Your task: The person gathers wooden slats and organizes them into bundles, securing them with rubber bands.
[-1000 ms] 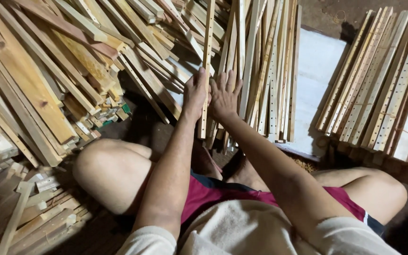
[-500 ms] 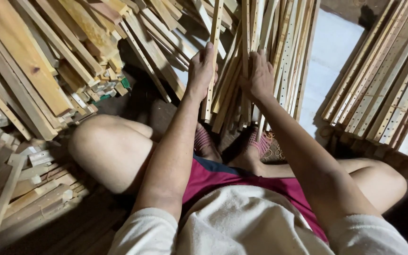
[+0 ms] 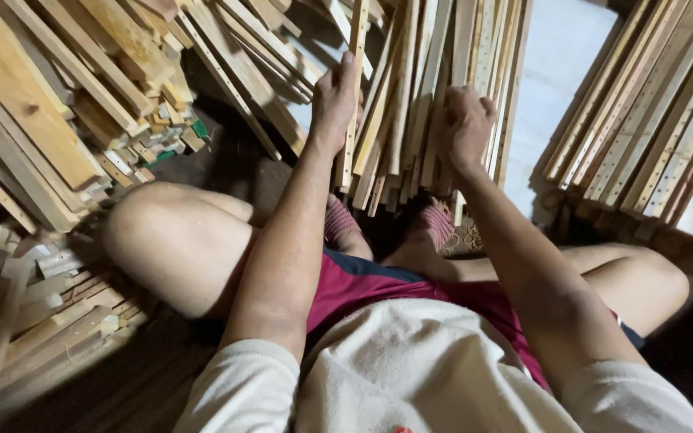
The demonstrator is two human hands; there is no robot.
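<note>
Head view: you're hemmed in, the only bare room being the pale floor (image 3: 559,72) beyond your right side. A heap of loose pale wooden slats (image 3: 66,104) crowds your left knee; a leaning stack of drilled wooden strips (image 3: 651,120) walls the right. Your left hand (image 3: 334,100) grips a long thin perforated wooden strip (image 3: 352,120), upright in the bundle ahead. Your right hand (image 3: 463,124) is closed around neighbouring strips (image 3: 427,80).
</note>
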